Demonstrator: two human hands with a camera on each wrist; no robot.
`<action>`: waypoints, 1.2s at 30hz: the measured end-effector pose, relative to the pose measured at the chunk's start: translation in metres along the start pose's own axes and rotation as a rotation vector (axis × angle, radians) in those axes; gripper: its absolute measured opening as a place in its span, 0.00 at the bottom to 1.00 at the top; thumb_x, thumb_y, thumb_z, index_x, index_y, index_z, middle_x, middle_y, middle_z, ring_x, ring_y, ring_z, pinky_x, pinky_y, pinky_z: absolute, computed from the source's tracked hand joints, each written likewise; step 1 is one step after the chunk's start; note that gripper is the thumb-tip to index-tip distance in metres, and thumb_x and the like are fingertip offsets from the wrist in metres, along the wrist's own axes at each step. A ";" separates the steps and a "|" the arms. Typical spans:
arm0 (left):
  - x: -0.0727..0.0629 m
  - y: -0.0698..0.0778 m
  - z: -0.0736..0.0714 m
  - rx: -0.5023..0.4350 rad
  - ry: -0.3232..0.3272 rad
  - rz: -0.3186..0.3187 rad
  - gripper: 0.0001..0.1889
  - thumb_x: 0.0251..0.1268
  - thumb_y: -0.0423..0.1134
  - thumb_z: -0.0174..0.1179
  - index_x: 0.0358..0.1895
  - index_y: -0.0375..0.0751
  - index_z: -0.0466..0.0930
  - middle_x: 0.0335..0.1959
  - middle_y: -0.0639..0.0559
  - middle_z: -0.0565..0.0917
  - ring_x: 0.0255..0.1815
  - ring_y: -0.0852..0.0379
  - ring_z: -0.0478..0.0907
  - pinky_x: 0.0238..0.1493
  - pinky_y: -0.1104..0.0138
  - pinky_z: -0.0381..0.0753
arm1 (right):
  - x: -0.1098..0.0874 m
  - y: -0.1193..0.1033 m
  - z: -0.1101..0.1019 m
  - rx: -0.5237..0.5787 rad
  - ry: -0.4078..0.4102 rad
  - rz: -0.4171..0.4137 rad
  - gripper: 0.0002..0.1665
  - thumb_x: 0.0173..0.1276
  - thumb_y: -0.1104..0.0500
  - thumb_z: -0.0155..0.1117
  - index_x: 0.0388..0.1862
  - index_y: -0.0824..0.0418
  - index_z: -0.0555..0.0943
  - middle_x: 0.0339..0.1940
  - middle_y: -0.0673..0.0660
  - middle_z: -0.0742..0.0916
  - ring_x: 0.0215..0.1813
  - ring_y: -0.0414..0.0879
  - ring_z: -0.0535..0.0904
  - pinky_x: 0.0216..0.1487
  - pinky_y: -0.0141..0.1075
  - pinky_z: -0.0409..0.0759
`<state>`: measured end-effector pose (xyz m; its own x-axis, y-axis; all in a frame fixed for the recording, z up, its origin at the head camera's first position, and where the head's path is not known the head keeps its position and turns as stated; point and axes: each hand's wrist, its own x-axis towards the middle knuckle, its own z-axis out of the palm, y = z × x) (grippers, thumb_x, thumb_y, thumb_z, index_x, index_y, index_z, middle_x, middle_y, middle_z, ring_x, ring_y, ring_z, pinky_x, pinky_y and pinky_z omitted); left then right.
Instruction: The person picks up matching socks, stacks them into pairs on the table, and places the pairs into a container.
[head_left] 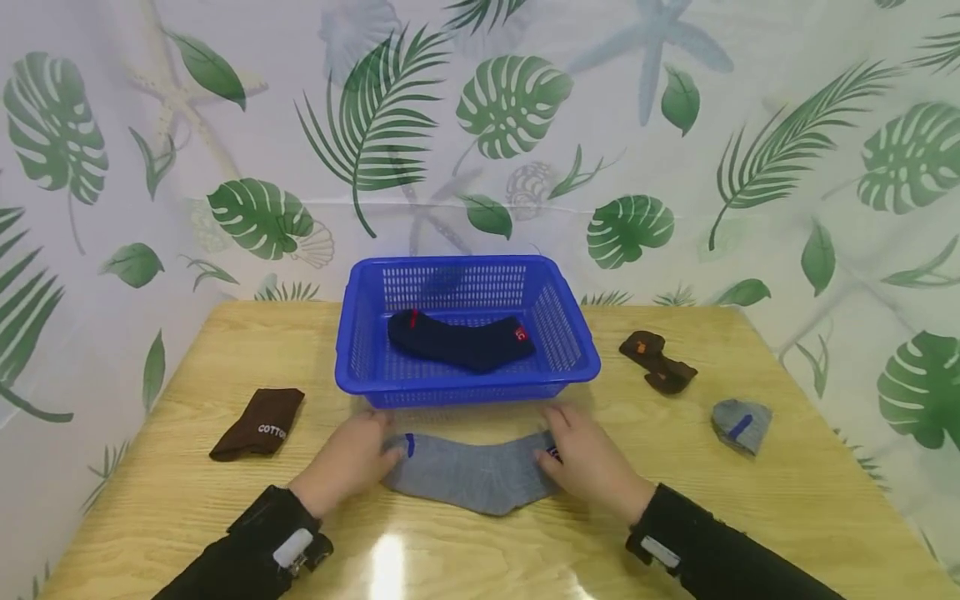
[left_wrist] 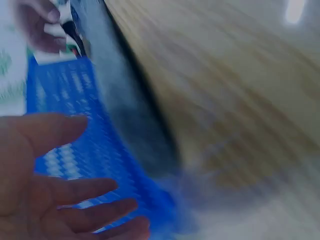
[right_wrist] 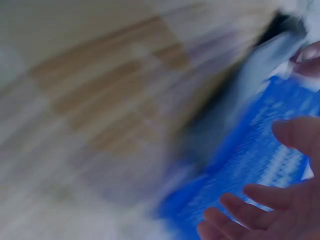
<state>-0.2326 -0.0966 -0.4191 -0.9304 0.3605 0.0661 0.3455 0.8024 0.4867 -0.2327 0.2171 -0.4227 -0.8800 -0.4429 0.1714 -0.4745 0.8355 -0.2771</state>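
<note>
A grey sock (head_left: 472,473) with a blue mark near its left end lies flat on the table in front of the blue basket. My left hand (head_left: 348,462) is at the sock's left end, and my right hand (head_left: 596,467) is at its right end, partly hiding a dark label. Both wrist views are blurred. Spread fingers show on the left hand (left_wrist: 55,185) in the left wrist view, and likewise on the right hand (right_wrist: 280,195) in the right wrist view; neither grips anything. Inside the blue basket (head_left: 465,386) lies a dark sock (head_left: 461,340) with red marks.
On the left of the wooden table (head_left: 247,533) is a folded brown sock (head_left: 262,421) with white lettering. To the right lie a crumpled brown sock (head_left: 660,362) and a bunched grey sock (head_left: 741,425). A leaf-patterned cloth (head_left: 510,175) hangs behind the table.
</note>
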 end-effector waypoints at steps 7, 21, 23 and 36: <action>-0.013 0.046 0.021 0.295 -0.308 0.201 0.46 0.60 0.61 0.62 0.71 0.31 0.60 0.72 0.30 0.60 0.73 0.34 0.54 0.70 0.43 0.55 | -0.013 -0.041 0.002 -0.093 -0.307 -0.234 0.48 0.69 0.37 0.57 0.71 0.74 0.62 0.72 0.71 0.66 0.72 0.64 0.61 0.67 0.55 0.65; -0.014 0.040 0.032 0.394 -0.591 0.164 0.50 0.54 0.76 0.51 0.78 0.63 0.44 0.80 0.48 0.37 0.79 0.44 0.35 0.67 0.32 0.39 | -0.020 -0.034 0.020 -0.172 -0.667 -0.221 0.56 0.65 0.22 0.37 0.80 0.53 0.40 0.80 0.57 0.40 0.79 0.55 0.31 0.71 0.65 0.43; -0.015 0.038 0.031 0.390 -0.598 0.168 0.49 0.55 0.77 0.49 0.78 0.64 0.43 0.80 0.48 0.37 0.79 0.44 0.34 0.68 0.33 0.38 | -0.020 -0.031 0.019 -0.150 -0.678 -0.228 0.56 0.65 0.22 0.37 0.80 0.52 0.40 0.80 0.57 0.39 0.79 0.55 0.30 0.71 0.65 0.42; -0.011 0.012 0.007 0.342 -0.528 0.055 0.49 0.57 0.72 0.54 0.78 0.50 0.51 0.79 0.43 0.44 0.77 0.36 0.39 0.70 0.37 0.43 | -0.024 0.010 0.010 -0.005 -0.472 -0.144 0.54 0.71 0.31 0.46 0.77 0.69 0.48 0.78 0.69 0.48 0.78 0.63 0.38 0.70 0.66 0.44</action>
<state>-0.2170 -0.0875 -0.4200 -0.7547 0.5214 -0.3983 0.4918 0.8513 0.1825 -0.2165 0.2326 -0.4388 -0.7192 -0.6519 -0.2402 -0.5926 0.7561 -0.2778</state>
